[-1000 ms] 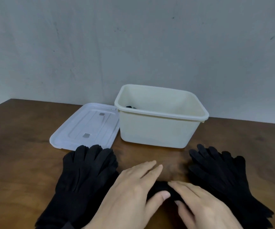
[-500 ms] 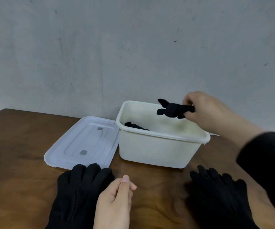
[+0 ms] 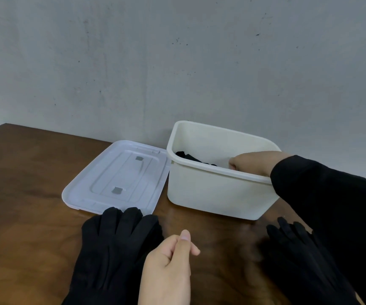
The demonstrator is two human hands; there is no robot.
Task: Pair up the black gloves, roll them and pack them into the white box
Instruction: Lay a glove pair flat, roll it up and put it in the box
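The white box (image 3: pixel 217 194) stands open at the back right of the table. My right hand (image 3: pixel 252 162) reaches down inside it with its fingers curled; the box's near rim hides the fingertips and the rolled glove pair they grip. More black fabric (image 3: pixel 188 156) lies in the box's left part. A stack of black gloves (image 3: pixel 116 245) lies flat at the front left, and another stack of black gloves (image 3: pixel 298 254) lies at the front right under my sleeve. My left hand (image 3: pixel 168 265) hovers between the stacks, loosely curled and holding nothing.
The box's white lid (image 3: pixel 116 179) lies flat to the left of the box, touching the left stack's fingertips. The brown wooden table (image 3: pixel 23 194) ends at a grey wall just behind the box.
My right hand lifted the rolled pair off the table, carried it over the box and lowered it inside. My left hand drew back towards me and curled loosely.
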